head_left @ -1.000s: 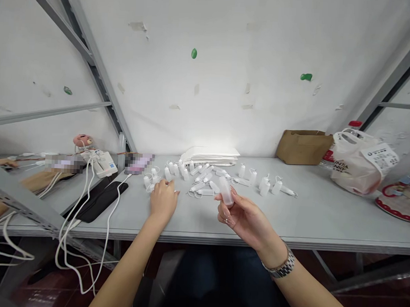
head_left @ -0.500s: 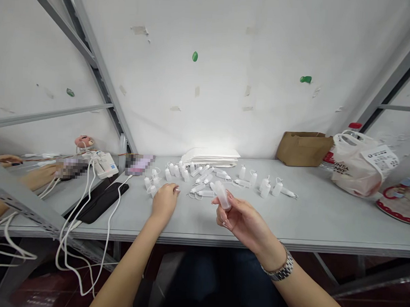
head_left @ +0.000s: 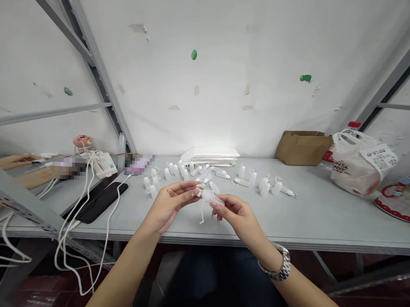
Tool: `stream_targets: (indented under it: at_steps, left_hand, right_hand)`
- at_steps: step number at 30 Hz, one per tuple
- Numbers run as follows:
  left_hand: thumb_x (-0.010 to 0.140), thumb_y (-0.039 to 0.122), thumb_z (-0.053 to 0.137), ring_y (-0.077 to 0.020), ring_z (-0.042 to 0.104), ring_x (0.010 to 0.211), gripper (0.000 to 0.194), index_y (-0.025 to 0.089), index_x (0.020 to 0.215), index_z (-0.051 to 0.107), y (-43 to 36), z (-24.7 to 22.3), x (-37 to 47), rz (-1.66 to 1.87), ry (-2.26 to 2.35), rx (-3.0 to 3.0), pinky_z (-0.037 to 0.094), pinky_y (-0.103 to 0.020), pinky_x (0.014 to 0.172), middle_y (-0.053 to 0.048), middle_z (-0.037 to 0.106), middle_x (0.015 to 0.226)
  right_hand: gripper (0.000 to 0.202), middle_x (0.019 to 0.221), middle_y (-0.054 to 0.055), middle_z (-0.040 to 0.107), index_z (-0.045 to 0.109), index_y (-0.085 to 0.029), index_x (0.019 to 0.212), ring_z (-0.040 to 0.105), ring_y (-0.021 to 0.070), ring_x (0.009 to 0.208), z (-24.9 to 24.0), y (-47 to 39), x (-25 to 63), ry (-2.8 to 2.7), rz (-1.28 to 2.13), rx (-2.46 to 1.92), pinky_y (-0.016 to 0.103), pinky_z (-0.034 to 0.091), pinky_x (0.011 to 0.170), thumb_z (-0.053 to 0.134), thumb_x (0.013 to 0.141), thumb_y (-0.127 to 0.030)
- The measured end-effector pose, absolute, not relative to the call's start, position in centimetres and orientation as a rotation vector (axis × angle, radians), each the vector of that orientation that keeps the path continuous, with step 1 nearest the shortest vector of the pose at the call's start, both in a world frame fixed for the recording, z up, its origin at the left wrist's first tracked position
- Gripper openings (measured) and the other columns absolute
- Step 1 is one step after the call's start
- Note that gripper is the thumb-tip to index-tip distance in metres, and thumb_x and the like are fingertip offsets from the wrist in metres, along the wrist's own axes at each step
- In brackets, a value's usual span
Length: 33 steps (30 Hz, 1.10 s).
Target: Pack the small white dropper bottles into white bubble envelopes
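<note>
Above the front of the grey table, my right hand [head_left: 235,212] pinches a small translucent squeeze bottle [head_left: 216,200], which lies nearly level and points left. My left hand [head_left: 168,203] pinches a white cap [head_left: 199,192] at the bottle's neck end. A thin white strap [head_left: 202,215] dangles below the cap. Whether the cap touches the neck I cannot tell. Behind my hands several similar bottles [head_left: 241,182] lie loose. More stand upright to the left, such as one bottle [head_left: 153,192], and to the right, such as another bottle [head_left: 265,190].
A stack of white folded paper [head_left: 211,156] lies against the wall. At the right are a brown cardboard box [head_left: 303,149] and a white plastic bag [head_left: 357,173]. Left stand a black power bank [head_left: 104,201], white cables [head_left: 89,188] and a shelf post; another person's hand [head_left: 17,161] is beyond.
My left hand has risen from the table and moved right, now pinching a cap. My right hand has tipped the bottle from upright to nearly level, with its neck end leftward.
</note>
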State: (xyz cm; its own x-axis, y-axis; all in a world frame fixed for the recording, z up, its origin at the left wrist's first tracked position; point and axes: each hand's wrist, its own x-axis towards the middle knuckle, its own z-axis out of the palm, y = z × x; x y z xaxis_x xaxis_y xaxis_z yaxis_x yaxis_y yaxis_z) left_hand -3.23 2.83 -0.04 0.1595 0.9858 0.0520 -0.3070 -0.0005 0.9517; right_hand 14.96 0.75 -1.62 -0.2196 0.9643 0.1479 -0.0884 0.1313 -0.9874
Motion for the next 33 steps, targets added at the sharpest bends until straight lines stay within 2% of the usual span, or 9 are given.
stream_targets:
  at_steps: [7,16,21,23,26,29,33]
  left_hand:
    - [0.065,0.023,0.076,-0.0186,0.065,0.090,0.020,0.019,0.085,0.073,1.8,0.5,-2.8,1.254,0.896,1.150,0.051,-0.028,0.082,-0.004,0.073,0.089]
    - [0.067,0.026,0.075,-0.0212,0.064,0.095,0.018,0.019,0.083,0.073,1.8,0.0,-2.2,1.283,0.865,1.182,0.045,-0.032,0.090,-0.006,0.074,0.092]
    - [0.069,0.027,0.074,-0.0199,0.064,0.094,0.016,0.018,0.082,0.072,1.6,-0.2,-1.7,1.309,0.864,1.162,0.045,-0.030,0.089,-0.006,0.074,0.092]
    - [0.068,0.027,0.074,-0.0198,0.064,0.092,0.016,0.018,0.081,0.072,1.5,-0.3,-1.5,1.327,0.878,1.139,0.046,-0.031,0.087,-0.006,0.074,0.091]
    - [0.066,0.028,0.075,-0.0198,0.065,0.089,0.017,0.017,0.079,0.072,1.4,-0.4,-1.3,1.350,0.891,1.102,0.048,-0.031,0.084,-0.005,0.073,0.089]
    - [0.064,0.029,0.076,-0.0194,0.065,0.085,0.019,0.017,0.077,0.072,1.4,-0.5,-1.2,1.340,0.891,1.065,0.049,-0.031,0.081,-0.006,0.074,0.087]
    - [0.063,0.029,0.077,-0.0192,0.066,0.083,0.020,0.016,0.077,0.072,1.4,-0.5,-1.1,1.334,0.889,1.043,0.049,-0.029,0.079,-0.006,0.074,0.085]
  right_hand:
    - [0.021,0.070,0.000,0.061,0.065,-0.020,0.087,0.052,0.0141,0.064,-1.8,0.1,14.7,-1.517,1.043,-0.990,0.030,0.043,0.067,0.063,0.077,-0.038]
    - [0.019,0.080,0.003,0.062,0.061,-0.021,0.091,0.053,0.0157,0.072,-2.4,-0.2,14.5,-1.608,0.892,-0.976,0.030,0.042,0.069,0.057,0.083,-0.037]
    - [0.025,0.071,-0.002,0.054,0.042,-0.024,0.111,0.052,0.0131,0.063,-3.4,-0.4,14.3,-1.610,0.838,-0.898,0.028,0.043,0.060,0.050,0.088,-0.030]
    - [0.021,0.076,-0.002,0.053,0.039,-0.026,0.109,0.051,0.0120,0.062,-3.7,-0.3,14.3,-1.666,0.772,-0.834,0.028,0.044,0.062,0.047,0.090,-0.025]
    - [0.018,0.089,0.001,0.054,0.044,-0.027,0.106,0.053,0.0114,0.067,-4.1,0.0,14.6,-1.789,0.679,-0.729,0.031,0.046,0.070,0.045,0.091,-0.019]
    - [0.028,0.095,0.004,0.051,0.047,-0.028,0.112,0.052,0.0131,0.072,-4.1,0.5,15.0,-1.921,0.613,-0.608,0.031,0.048,0.068,0.039,0.090,-0.013]
    - [0.045,0.091,0.005,0.049,0.048,-0.032,0.123,0.049,0.0156,0.074,-4.0,1.0,15.4,-2.070,0.465,-0.585,0.033,0.049,0.065,0.033,0.089,-0.008]
